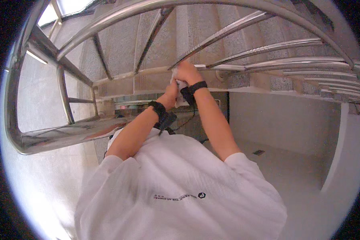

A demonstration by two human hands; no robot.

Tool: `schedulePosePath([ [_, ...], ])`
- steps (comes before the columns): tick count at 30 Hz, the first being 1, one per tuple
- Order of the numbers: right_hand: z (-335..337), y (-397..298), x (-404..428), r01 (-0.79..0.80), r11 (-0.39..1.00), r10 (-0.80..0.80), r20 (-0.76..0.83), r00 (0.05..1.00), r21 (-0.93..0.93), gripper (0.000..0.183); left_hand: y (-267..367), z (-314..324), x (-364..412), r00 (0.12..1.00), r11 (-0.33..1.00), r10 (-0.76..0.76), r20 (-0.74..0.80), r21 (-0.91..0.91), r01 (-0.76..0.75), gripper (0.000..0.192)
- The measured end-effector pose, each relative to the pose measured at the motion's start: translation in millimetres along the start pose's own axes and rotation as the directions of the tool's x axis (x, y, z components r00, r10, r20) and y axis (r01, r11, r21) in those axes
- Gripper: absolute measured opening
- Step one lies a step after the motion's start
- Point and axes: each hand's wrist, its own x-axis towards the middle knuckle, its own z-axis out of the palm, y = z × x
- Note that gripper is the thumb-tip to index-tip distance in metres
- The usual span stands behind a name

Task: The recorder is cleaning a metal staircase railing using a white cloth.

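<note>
A crumpled white cloth or tissue (pixel 181 97) hangs between my two hands. My right hand (pixel 188 73) is closed around its upper part, close against the lower rail (pixel 228 67) at the foot of a slanting steel baluster (pixel 210 42). Just below and to the left, my left hand (pixel 169 95) has its fingers on the cloth's edge; its exact grip is partly hidden. Black straps with small dark devices circle both wrists.
A shiny steel handrail (pixel 156 7) arches across the top, with several balusters beneath it. Behind them rise concrete stair steps (pixel 159 42). A square-cornered steel railing frame (pixel 13 105) stands at the left. A pale wall edge (pixel 336 150) runs down the right.
</note>
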Motion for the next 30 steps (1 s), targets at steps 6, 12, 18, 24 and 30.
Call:
schedulePosePath([
  [6,8.7,-4.0,3.3,0.019,1.000,-0.018,-0.102,0.995,0.007,0.042,-0.4,-23.6,6.7,0.964,0.980,0.186,0.189,0.033,-0.195,0.057],
  [12,10.6,-13.2,-26.9,0.037,0.999,-0.040,-0.269,0.962,-0.014,0.031,2.5,-17.1,-10.6,0.879,0.915,0.401,0.258,-0.061,-0.399,0.043],
  [18,-25.8,15.2,-27.2,-0.156,0.975,0.123,-0.198,0.972,-0.160,0.026,35.9,15.2,-46.2,0.853,0.918,0.310,0.421,0.101,-0.383,0.036],
  [24,-60.8,-0.2,-35.3,-0.165,0.940,0.134,-0.122,0.984,-0.299,0.029,23.5,12.7,-70.2,0.705,0.687,0.418,0.573,0.308,-0.658,0.050],
  [30,-50.4,11.3,-19.3,-0.195,0.920,0.203,-0.013,0.979,-0.341,0.029,39.8,13.8,-97.9,0.817,0.751,0.263,0.513,0.422,-0.507,0.064],
])
